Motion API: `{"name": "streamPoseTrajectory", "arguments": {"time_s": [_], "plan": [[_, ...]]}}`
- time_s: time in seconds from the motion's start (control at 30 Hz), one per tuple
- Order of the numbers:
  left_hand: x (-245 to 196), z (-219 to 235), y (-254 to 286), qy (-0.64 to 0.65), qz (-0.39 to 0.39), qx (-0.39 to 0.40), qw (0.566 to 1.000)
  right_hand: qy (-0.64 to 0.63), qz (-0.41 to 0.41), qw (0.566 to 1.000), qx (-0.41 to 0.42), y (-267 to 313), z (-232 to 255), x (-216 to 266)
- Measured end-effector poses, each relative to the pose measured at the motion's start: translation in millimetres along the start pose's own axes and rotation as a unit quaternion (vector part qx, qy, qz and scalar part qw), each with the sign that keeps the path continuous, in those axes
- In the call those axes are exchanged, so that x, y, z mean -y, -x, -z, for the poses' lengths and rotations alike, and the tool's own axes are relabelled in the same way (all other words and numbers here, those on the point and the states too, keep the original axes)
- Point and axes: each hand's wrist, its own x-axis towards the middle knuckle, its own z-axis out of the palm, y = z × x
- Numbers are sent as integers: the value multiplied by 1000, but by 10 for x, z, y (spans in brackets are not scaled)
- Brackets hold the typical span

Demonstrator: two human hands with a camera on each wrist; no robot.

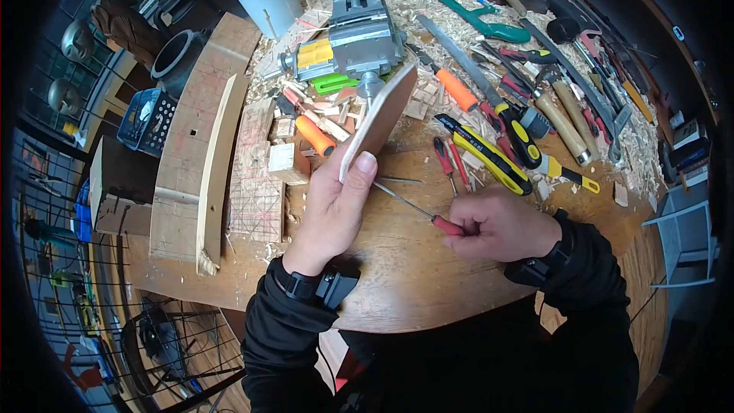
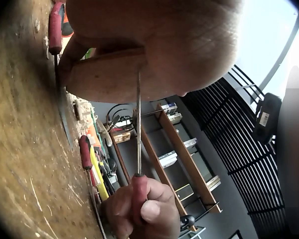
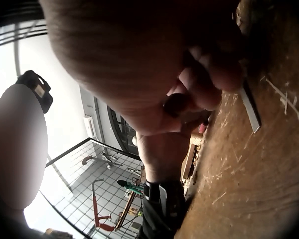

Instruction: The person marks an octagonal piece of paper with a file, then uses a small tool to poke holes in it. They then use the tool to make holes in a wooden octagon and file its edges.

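Observation:
In the head view my left hand (image 1: 332, 214) grips a thin, round-cornered wooden board (image 1: 386, 118) by its lower end, tilted up off the table, thumb on its near face. My right hand (image 1: 501, 223), fingers curled, holds the red handle of a slim file (image 1: 446, 224). The file's thin metal shaft slants up to the board's lower end beside the left thumb. From the left wrist view, the shaft (image 2: 138, 124) runs up to the board's underside (image 2: 107, 82), where its tip is hidden. The right wrist view shows mostly the shaded right palm (image 3: 134, 69).
A grey bench vise (image 1: 363, 42) stands at the back among wood shavings. Red-handled tools (image 1: 443, 157), a yellow utility knife (image 1: 489, 157), saws and chisels crowd the right. Long wooden planks (image 1: 195, 122) and a small wood block (image 1: 289, 162) lie left.

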Motion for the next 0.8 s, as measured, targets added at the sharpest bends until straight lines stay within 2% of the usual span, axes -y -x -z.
{"name": "streamPoseTrajectory", "arguments": {"time_s": [0.03, 0.1, 0.23, 0.3, 0.47, 0.53, 0.63, 0.73, 0.8], "plan": [[28, 16, -5, 0, 0, 0, 1000, 9, -24, 1000, 17, 1, 13, 12], [64, 59, -5, 17, 26, -3, 1000, 2, -15, 1000, 8, 4, -4, 0], [-12, 21, -2, -2, 22, 2, 1000, -10, -4, 1000, -11, 6, -12, -26], [-22, -12, -10, -2, -6, -13, 1000, -10, -11, 1000, -8, 3, -2, -11], [-30, 28, 7, -11, 20, 1, 1000, -2, -17, 1000, -8, -3, -7, -36], [-60, 16, 8, -18, 25, 3, 1000, -17, 11, 999, -41, -5, -33, -89], [-139, -16, 9, -26, -5, 3, 1000, -21, -2, 999, -31, 7, -34, -106], [-182, -4, 31, -64, 34, 29, 997, -31, -5, 999, -32, 0, -38, -112], [-153, -10, 23, -100, -11, 46, 994, -36, 2, 998, -44, -6, -58, -123]]}}
